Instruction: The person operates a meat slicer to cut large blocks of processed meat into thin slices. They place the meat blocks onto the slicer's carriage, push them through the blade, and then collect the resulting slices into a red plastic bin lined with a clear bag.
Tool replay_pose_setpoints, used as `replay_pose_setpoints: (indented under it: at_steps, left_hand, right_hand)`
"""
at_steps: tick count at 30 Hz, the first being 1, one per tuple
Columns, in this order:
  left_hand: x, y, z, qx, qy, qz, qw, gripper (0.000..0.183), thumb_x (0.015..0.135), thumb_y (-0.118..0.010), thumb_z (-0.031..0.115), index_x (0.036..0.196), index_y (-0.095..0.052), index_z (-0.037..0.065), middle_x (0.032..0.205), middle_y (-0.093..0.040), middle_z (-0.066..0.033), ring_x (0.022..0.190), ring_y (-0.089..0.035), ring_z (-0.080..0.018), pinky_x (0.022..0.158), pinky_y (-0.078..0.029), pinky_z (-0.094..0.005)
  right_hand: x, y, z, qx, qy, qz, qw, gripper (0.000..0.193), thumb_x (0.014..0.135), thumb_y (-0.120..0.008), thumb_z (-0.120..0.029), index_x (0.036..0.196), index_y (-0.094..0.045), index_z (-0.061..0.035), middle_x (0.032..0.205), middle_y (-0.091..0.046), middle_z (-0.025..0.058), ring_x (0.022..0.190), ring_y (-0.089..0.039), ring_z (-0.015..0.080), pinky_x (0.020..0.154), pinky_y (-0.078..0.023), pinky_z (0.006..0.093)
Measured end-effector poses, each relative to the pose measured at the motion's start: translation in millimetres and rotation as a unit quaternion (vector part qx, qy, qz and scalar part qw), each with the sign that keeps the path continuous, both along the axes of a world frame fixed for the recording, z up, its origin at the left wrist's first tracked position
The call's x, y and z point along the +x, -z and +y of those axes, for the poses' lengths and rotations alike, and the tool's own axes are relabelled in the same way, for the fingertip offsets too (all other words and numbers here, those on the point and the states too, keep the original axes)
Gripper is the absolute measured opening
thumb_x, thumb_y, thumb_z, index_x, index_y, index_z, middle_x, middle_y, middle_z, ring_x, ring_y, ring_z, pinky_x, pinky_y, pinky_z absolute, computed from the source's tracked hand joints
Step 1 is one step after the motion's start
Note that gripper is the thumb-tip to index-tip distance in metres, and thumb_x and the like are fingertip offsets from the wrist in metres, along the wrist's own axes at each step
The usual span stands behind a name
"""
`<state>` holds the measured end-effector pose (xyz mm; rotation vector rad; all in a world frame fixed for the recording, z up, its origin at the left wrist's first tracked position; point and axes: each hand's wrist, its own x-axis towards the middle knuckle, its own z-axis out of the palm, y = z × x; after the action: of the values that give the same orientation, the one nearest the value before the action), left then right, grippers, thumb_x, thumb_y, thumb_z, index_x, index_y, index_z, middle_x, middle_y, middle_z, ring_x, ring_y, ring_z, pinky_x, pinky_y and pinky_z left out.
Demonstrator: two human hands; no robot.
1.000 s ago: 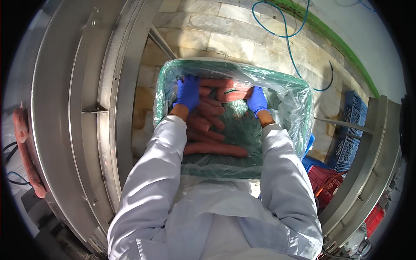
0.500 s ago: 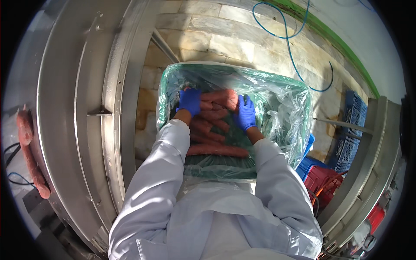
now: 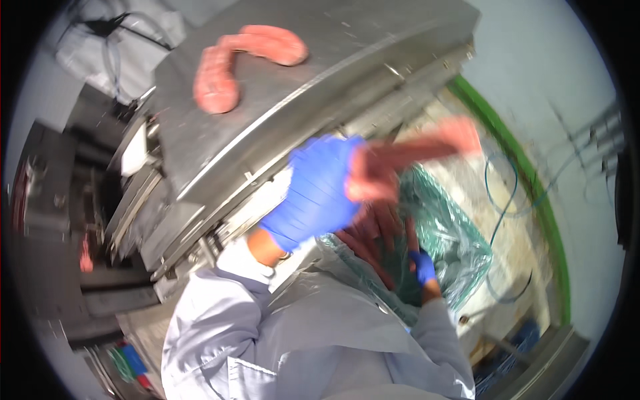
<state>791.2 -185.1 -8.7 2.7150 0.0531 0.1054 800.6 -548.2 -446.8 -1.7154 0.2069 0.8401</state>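
One long pink sausage (image 3: 407, 157) sits clamped in the blue-gloved left hand (image 3: 320, 193), raised at centre frame. Lower right, the right hand (image 3: 422, 267) reaches into the green-lined bin (image 3: 460, 247) among sausages; its fingers' state cannot be told. Another sausage (image 3: 240, 60) lies on the steel desk (image 3: 347, 40), upper left.

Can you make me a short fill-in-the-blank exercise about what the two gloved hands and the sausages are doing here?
1. The left hand, in a blue rubber glove, lifts a long pink ____.
2. The right hand is down inside the crate lined with a ____ plastic bag.
3. Two pink sausages lie on the ____ metal table.

Missing words: sausage; green; grey
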Motion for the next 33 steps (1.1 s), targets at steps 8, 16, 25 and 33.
replay_pose_setpoints:
  at_steps: [8,16,25,33]
  left_hand:
    - [-48.7,-52.4,262.2,0.051,-0.49,-0.04,0.87,0.055,0.074,-0.068,0.034,0.117,-0.055,0.001,0.112,-0.064,-0.0241,0.108,-0.061,-0.0387,0.091,-0.048,-0.0439]
    - [-92.2,-17.7,250.9,0.083,-0.439,-0.1,0.889,0.101,0.076,-0.06,0.068,0.145,-0.029,0.002,0.131,-0.047,-0.0321,0.124,-0.046,-0.0458,0.101,-0.04,-0.0478]
    - [-470.4,-109.7,82.1,0.272,-0.444,-0.681,0.515,0.046,0.087,-0.066,0.007,0.128,-0.047,-0.003,0.122,-0.053,-0.0142,0.111,-0.053,-0.0246,0.101,-0.042,-0.0368]
    - [-805.5,6.0,157.7,0.084,-0.651,-0.477,0.585,0.053,0.096,-0.053,0.024,0.141,-0.04,0.0,0.143,-0.042,-0.0135,0.134,-0.035,-0.0219,0.112,-0.023,-0.0335]
  right_hand:
    - [-58.2,-179.1,-29.1,0.096,0.04,-0.078,0.991,0.054,0.079,-0.061,-0.005,0.132,-0.05,0.0002,0.11,-0.061,0.0061,0.097,-0.058,0.0148,0.085,-0.045,0.0281]
    - [-49.6,-332.6,18.7,0.235,-0.071,-0.108,0.963,0.067,0.078,-0.062,-0.026,0.136,-0.044,0.0035,0.119,-0.06,0.0155,0.103,-0.061,0.0247,0.086,-0.049,0.0326]
    - [-39.6,-453.9,222.7,0.151,-0.312,-0.55,0.76,0.086,0.071,-0.069,-0.021,0.146,-0.031,-0.0024,0.135,-0.05,0.0195,0.124,-0.049,0.0312,0.102,-0.039,0.039]
    - [-116.9,-497.2,537.6,0.062,-0.463,-0.659,0.589,0.086,0.066,-0.069,-0.026,0.14,-0.036,0.0025,0.112,-0.061,0.0256,0.107,-0.059,0.0383,0.092,-0.047,0.0406]
